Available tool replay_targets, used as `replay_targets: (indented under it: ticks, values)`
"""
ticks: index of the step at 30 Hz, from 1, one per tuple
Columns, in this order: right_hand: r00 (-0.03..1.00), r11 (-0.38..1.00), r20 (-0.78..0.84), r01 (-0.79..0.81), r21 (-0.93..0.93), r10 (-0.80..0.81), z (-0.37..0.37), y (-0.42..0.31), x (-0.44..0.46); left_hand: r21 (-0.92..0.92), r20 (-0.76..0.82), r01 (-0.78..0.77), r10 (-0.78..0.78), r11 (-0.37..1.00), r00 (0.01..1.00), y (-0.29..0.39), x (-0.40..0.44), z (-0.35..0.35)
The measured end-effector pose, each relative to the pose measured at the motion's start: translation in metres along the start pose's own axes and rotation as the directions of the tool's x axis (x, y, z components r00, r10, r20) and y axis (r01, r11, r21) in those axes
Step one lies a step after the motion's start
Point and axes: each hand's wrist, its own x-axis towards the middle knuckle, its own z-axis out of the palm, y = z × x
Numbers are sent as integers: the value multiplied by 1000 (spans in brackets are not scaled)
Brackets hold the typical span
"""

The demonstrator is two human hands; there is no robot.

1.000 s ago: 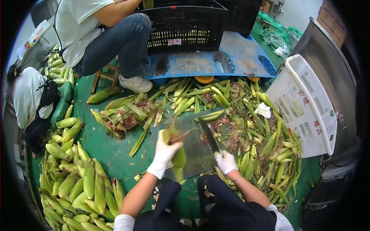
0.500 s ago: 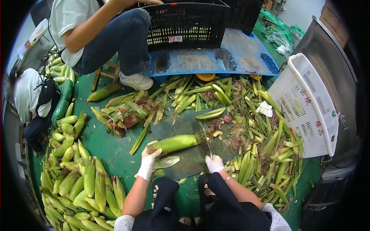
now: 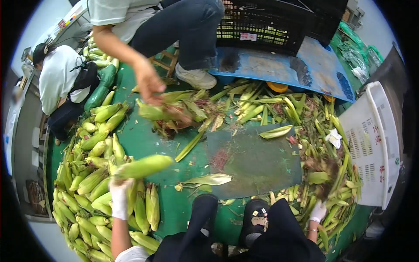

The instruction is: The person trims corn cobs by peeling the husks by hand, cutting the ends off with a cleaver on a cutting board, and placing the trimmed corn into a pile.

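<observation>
My left hand [image 3: 121,196], in a white glove, is closed around the stem end of a green-husked ear of corn [image 3: 146,166]. It holds the ear nearly level, above the edge of the corn pile [image 3: 94,181]. Far to the right, my gloved right hand [image 3: 318,211] is closed low over the husk scraps [image 3: 279,198]. The knife seen in it earlier is hard to make out now. Just beyond that hand, a cut husk piece [image 3: 318,177] and dark silk are blurred by motion. Between my hands lies a dark mat [image 3: 257,161], with a loose husk leaf [image 3: 209,179] across its left edge.
A co-worker's hand [image 3: 150,83] reaches over partly husked corn [image 3: 168,113] ahead. Another person [image 3: 63,83] is at the far left. A blue pallet [image 3: 279,65] bears a black crate [image 3: 266,26]. On the right stands a white basket [image 3: 364,144].
My left hand has carried the corn left, from the mat towards the pile. My right hand has swung right, off the mat onto the scraps. The co-worker's hand has come down to the corn.
</observation>
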Motion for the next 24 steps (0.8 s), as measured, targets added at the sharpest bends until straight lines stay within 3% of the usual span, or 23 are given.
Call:
replay_targets:
  ticks: [2,4,6,8,9,10,12,13,14,15,16,17,18,20,21,23,24]
  values:
    - [999,990,28,-34,136,31,-16,-12,-8,32,-317,-139,142,990,938,-3,10,-79]
    - [983,962,-120,159,220,-135,-18,-23,-23,53,-552,-219,211,974,807,14,23,-144]
    - [981,938,-63,196,285,-186,-33,-53,-40,57,-724,-321,260,946,639,-9,58,-240]
    - [972,912,-10,224,344,-235,-34,-72,-54,-7,-784,-403,245,915,570,5,74,-263]
    - [962,896,80,211,390,-262,-28,-75,-57,-130,-841,-373,98,919,532,8,81,-262]
    - [943,880,169,190,435,-287,-23,-79,-61,-88,-829,-334,117,939,548,-19,101,-269]
    - [889,894,243,299,334,-388,-12,-100,-73,2,-801,-257,156,966,578,-72,140,-283]
    - [864,892,282,329,310,-417,-6,-109,-81,509,-595,-27,374,860,712,-52,132,-200]
    - [844,891,317,349,290,-433,0,-115,-90,392,-598,-118,350,913,721,-51,130,-109]
    - [825,889,346,368,272,-447,6,-119,-97,582,-312,-192,435,790,844,-52,119,-44]
    - [809,888,372,383,255,-455,10,-122,-103,714,9,-307,430,629,903,-55,109,-2]
    - [795,886,393,396,241,-463,14,-125,-107,792,302,-427,328,436,895,-73,113,15]
    - [783,885,413,403,232,-465,17,-126,-112,757,568,-585,150,292,809,-83,113,31]
    - [772,885,433,410,221,-466,23,-130,-118,673,737,-723,231,-159,635,-102,106,56]
    - [765,884,443,411,222,-467,24,-131,-120,667,742,-728,227,-158,631,-104,113,61]
    - [750,880,461,422,217,-473,27,-135,-125,665,722,-741,-176,-94,669,-92,134,78]
    - [747,878,462,424,223,-478,27,-137,-126,657,730,-747,-163,-97,663,-85,134,88]
